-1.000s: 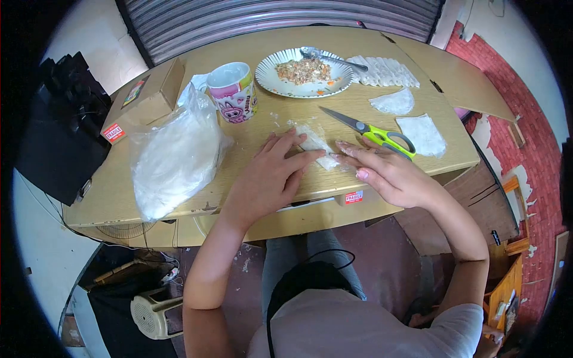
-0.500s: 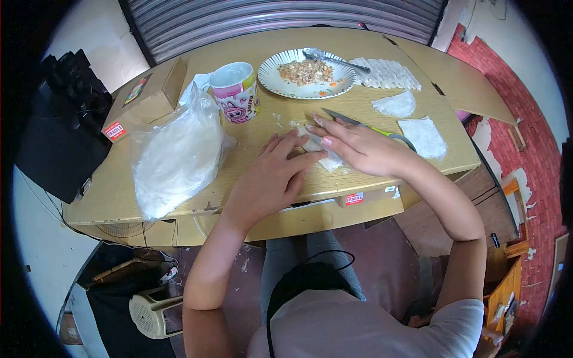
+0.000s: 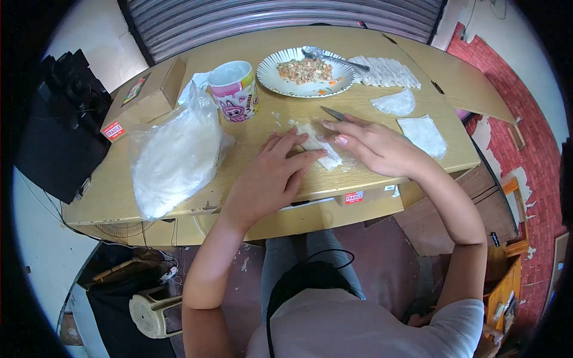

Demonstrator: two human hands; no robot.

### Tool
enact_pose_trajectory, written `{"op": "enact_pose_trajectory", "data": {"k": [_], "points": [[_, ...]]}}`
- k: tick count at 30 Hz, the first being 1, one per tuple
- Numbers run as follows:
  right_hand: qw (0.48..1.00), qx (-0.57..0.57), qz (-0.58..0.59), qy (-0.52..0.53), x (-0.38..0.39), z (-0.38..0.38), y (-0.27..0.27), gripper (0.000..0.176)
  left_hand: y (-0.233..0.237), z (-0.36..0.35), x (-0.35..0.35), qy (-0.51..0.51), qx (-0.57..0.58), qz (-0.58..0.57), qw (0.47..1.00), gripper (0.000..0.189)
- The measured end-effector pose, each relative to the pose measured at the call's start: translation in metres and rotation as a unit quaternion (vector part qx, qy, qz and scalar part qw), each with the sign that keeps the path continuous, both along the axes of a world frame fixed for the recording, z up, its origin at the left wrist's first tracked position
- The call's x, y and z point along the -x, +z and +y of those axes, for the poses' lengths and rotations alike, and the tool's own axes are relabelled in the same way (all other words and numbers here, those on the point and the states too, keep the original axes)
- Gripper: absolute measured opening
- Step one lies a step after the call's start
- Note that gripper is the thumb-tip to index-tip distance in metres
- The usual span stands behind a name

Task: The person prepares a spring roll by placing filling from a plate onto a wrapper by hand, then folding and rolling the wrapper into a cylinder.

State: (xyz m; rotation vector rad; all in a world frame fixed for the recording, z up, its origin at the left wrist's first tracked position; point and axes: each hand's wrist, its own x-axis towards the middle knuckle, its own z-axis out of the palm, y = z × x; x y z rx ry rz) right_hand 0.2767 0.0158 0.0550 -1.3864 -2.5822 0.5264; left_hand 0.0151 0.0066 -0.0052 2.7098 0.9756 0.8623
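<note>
On the table in front of me lies a folded white dough wrapper, a narrow strip. The spread fingers of my left hand rest along its left side, fingertips on its edge. Just to its right is my right hand, palm down, fingers stretched out and apart from the strip. The blade of a pair of scissors shows beyond the right fingers; its handle is hidden behind that hand. Farther right are a square wrapper and a rounded wrapper piece.
A plate with chopped filling and a spoon stands at the back, beside a row of white rolls. Left are a mug, a plastic bag of white wrappers and a cardboard box.
My right hand has lifted off the strip and shifted right, uncovering more of it and now covering the scissors' handle. My left hand has stayed nearly still.
</note>
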Motion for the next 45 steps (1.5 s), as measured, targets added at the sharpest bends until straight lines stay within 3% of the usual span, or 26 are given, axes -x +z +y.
{"op": "enact_pose_trajectory", "data": {"k": [4, 6, 19, 21, 22, 24, 25, 27, 34, 36, 43, 45], "points": [[0.995, 0.057, 0.08, -0.005, -0.003, -0.003, -0.008, 0.054, -0.002, 0.001, 0.0, 0.0, -0.024, 0.003, 1.0, 0.045], [0.994, -0.095, 0.034, 0.05, -0.006, -0.002, -0.024, 0.059, -0.003, 0.002, 0.0, -0.002, -0.024, -0.002, 1.0, 0.045], [0.996, -0.024, 0.076, 0.035, -0.028, -0.031, -0.015, 0.051, 0.0, 0.001, 0.0, -0.005, -0.028, -0.001, 1.0, 0.045], [0.96, 0.069, 0.272, 0.017, -0.026, -0.027, -0.016, 0.056, 0.001, 0.001, 0.0, -0.006, -0.016, 0.001, 1.0, 0.044], [0.96, 0.068, 0.273, 0.016, -0.024, -0.019, -0.021, 0.056, 0.003, 0.0, -0.001, -0.007, -0.016, -0.002, 1.0, 0.044], [0.909, 0.12, 0.398, -0.002, -0.017, -0.001, -0.03, 0.06, 0.003, -0.001, -0.001, -0.008, -0.016, -0.003, 1.0, 0.043], [0.909, 0.119, 0.399, -0.001, -0.012, 0.002, -0.029, 0.06, 0.001, 0.0, -0.001, -0.008, -0.014, -0.006, 1.0, 0.043], [0.956, 0.019, 0.293, -0.015, 0.001, 0.005, -0.026, 0.059, 0.0, 0.001, 0.0, -0.005, -0.012, -0.009, 1.0, 0.043], [0.988, 0.03, 0.149, -0.022, 0.017, 0.018, -0.033, 0.069, -0.002, 0.001, 0.0, -0.007, -0.02, -0.005, 1.0, 0.042], [0.995, -0.053, 0.082, 0.008, 0.019, 0.024, -0.039, 0.068, -0.002, 0.001, -0.001, -0.002, -0.023, -0.001, 1.0, 0.04], [0.993, -0.052, 0.102, 0.012, 0.017, 0.021, -0.029, 0.068, -0.001, 0.001, 0.0, -0.008, -0.029, 0.008, 1.0, 0.044], [0.995, -0.062, 0.062, 0.057, 0.012, 0.022, -0.032, 0.066, -0.001, 0.002, -0.001, -0.006, -0.036, 0.011, 0.999, 0.044]]}}
